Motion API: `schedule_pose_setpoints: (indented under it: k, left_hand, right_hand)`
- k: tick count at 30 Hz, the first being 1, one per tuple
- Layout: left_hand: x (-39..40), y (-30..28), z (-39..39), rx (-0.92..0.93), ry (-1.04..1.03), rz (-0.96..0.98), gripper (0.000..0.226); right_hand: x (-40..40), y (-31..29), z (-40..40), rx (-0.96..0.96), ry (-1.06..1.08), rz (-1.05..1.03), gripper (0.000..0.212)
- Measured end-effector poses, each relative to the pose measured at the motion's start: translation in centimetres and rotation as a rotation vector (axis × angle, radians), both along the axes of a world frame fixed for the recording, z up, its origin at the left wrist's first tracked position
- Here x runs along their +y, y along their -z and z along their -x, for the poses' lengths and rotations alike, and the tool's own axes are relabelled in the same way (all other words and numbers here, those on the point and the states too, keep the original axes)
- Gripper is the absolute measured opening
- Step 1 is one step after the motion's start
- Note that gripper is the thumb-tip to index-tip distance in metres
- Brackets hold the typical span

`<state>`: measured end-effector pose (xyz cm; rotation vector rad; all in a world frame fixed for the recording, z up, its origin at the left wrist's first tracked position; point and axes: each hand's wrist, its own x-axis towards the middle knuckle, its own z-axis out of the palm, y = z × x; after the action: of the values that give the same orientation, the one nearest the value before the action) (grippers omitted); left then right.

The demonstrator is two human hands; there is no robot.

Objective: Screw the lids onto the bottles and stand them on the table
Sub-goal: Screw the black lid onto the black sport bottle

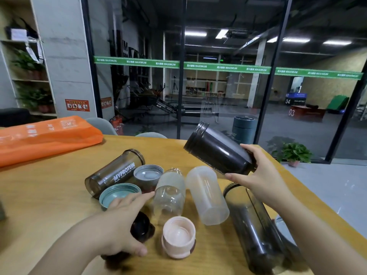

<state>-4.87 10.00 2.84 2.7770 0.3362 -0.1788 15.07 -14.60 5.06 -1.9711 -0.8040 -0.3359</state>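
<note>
Across the wooden table (49,187), a black bottle (216,150) was gripped aloft by the right hand (258,175); a dark lid (142,227) was clasped by the left hand (121,221).

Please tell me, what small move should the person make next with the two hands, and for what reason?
Probably bring the dark lid up to the open mouth of the black bottle. The right hand holds that bottle tilted above the table by its base, threaded mouth bare. The left hand has its grip on the dark lid, the likeliest match by colour.
</note>
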Motion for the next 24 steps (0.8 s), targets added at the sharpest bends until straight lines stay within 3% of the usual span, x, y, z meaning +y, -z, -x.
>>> schedule_pose_setpoints:
  k: [24]
  left_hand:
    - [0.2, 0.4, 0.3, -0.196, -0.047, 0.158, 0.085]
  right_hand:
    - [-0.5, 1.4, 2.2, 0.051, 0.015, -0.086, 0.079]
